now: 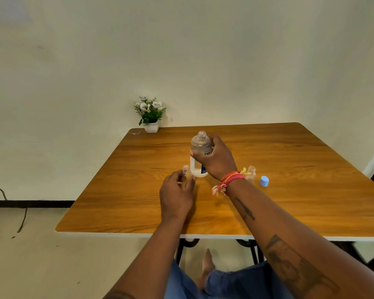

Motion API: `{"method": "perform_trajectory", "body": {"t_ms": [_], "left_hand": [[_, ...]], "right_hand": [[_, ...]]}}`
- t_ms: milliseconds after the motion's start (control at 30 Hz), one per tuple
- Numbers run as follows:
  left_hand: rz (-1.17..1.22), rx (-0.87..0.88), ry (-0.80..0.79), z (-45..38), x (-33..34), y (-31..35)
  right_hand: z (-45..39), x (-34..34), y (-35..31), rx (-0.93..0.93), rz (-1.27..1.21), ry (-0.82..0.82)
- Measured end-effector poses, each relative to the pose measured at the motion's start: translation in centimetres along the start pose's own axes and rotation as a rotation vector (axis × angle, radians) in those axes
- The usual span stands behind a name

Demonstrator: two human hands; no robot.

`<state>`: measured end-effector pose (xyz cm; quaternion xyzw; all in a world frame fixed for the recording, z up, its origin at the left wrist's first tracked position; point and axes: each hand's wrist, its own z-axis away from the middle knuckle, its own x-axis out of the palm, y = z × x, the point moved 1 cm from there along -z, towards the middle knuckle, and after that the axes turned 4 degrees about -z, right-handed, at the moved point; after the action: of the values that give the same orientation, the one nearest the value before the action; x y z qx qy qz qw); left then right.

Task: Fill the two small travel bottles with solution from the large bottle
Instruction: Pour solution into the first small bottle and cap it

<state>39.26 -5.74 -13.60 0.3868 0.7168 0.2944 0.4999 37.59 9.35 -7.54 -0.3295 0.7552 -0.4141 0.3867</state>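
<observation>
Wooden table (pixel 300 190), right hand (pixel 219 162) gripping uncapped large bottle (pixel 200 147) mid-table

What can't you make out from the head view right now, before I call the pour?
- First small bottle: only its neck shows; left hand wraps the body, so its fill level is hidden.
- Second small bottle: blurred, partly behind the right wrist's bracelets.
- Large bottle: right hand covers most of the label; liquid level is unclear.
- Blue cap: too small to tell which bottle it fits.
</observation>
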Motion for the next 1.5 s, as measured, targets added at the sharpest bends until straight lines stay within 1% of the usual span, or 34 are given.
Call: {"method": "perform_trajectory", "body": {"t_ms": [133,233,333,500,733,967,1133,1500], "left_hand": [[0.018,0.025,0.018,0.7,-1.4,1.2],[0.022,0.053,0.013,1.0,-2.3,2.8],[0.04,0.077,0.002,1.0,-3.4,4.8],[0.078,0.164,-0.025,1.4,-5.5,9.2],[0.084,0.24,-0.04,1.7,-7.0,13.7],[0.044,0.293,-0.056,1.4,-7.9,16.0],[0.027,0.301,-0.074,1.7,-8.0,16.7],[0.03,0.304,-0.078,2.3,-7.6,17.4]], "right_hand": [[1.4,-1.8,-2.2,-0.119,-0.043,0.01],[1.9,-3.9,-4.2,-0.188,-0.025,-0.012],[2.3,-6.6,-6.2,-0.267,0.099,-0.034],[3.0,-10.5,-8.3,-0.301,0.266,-0.055],[3.6,-13.5,-10.6,-0.409,0.506,-0.113],[3.2,-16.0,-12.4,-0.441,0.605,-0.127],[3.5,-16.0,-12.6,-0.455,0.672,-0.165],[3.5,-16.1,-13.0,-0.489,0.774,-0.164]]}}
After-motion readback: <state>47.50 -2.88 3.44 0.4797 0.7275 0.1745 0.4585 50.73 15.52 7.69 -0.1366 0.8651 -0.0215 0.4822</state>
